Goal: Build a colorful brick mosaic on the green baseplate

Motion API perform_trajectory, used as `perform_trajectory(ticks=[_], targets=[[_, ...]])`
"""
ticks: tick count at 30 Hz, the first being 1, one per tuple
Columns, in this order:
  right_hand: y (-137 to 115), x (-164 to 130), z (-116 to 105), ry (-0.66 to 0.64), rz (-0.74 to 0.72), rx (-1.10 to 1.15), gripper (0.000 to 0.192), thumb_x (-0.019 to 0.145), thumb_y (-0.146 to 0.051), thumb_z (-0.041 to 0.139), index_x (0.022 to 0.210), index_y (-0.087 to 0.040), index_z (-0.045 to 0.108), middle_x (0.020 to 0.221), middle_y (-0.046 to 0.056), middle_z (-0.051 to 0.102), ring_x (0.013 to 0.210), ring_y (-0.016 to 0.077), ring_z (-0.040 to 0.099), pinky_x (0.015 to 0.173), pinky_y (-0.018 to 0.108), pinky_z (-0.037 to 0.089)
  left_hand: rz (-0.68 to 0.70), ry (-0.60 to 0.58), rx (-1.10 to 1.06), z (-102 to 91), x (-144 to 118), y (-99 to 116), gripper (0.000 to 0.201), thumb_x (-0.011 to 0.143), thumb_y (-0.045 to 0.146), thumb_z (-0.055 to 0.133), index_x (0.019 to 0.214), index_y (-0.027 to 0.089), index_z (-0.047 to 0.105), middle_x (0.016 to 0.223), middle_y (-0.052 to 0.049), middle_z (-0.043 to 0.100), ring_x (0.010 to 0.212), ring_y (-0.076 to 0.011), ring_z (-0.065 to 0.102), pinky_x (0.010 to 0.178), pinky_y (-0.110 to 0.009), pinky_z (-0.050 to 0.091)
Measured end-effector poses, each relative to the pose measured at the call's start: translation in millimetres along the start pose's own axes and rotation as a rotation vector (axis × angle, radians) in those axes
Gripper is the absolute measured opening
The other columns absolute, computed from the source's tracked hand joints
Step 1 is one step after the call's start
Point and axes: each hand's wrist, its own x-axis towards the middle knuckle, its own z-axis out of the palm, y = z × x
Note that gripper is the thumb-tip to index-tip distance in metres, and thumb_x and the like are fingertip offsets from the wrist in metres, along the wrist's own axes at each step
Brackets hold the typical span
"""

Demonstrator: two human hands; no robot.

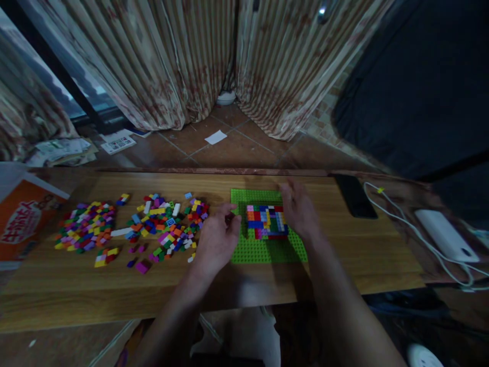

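Note:
A green baseplate [263, 250] lies flat on the wooden table [344, 255], with a patch of coloured bricks [266, 221] pressed onto its middle. My left hand [217, 237] rests at the plate's left edge, fingers curled; whether a small brick is pinched in them I cannot tell. My right hand [300, 209] lies over the plate's right side, fingers spread, touching the edge of the brick patch. To the left, loose bricks form one pile [168, 224] close to my left hand and another pile [86, 227] farther out.
A black phone [354, 196] lies at the table's far right, beside a white cable [405, 224] and a white power bank [445, 235]. An orange box [23, 219] stands at the left edge. Curtains [191, 56] and papers on the tiled floor lie beyond.

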Motion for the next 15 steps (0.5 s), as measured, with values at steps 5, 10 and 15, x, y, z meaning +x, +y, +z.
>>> perform_trajectory(ticks=[5,10,15], targets=[[-38,-2,25,-0.119,-0.181,-0.282,0.060,0.097,-0.054,0.032,0.142,-0.014,0.040,0.145,0.020,0.044,0.137,0.0346,0.036,0.106,0.061,0.030,0.005,0.050,-0.058,-5.6,1,0,0.029,0.087,0.024,0.051,0.112,0.017,0.063,0.085,-0.005,0.070,0.075,-0.0184,0.066,0.069,-0.029,0.051],[-34,-20,43,-0.236,-0.209,-0.480,0.064,0.097,-0.055,0.029,0.144,-0.013,0.037,0.147,0.019,0.043,0.141,0.0356,0.029,0.108,0.063,0.024,0.022,0.103,-0.104,-6.9,-5,0,0.027,0.087,0.023,0.051,0.110,0.018,0.064,0.083,-0.004,0.069,0.073,-0.0170,0.066,0.069,-0.028,0.052],[-28,-18,43,-0.267,-0.231,-0.579,0.069,0.096,-0.057,0.024,0.144,-0.008,0.036,0.143,0.023,0.045,0.136,0.0387,0.036,0.105,0.060,0.031,0.028,0.103,-0.143,-5.9,-14,2,0.024,0.087,0.021,0.051,0.107,0.019,0.064,0.086,-0.004,0.071,0.077,-0.0170,0.067,0.071,-0.027,0.054]])
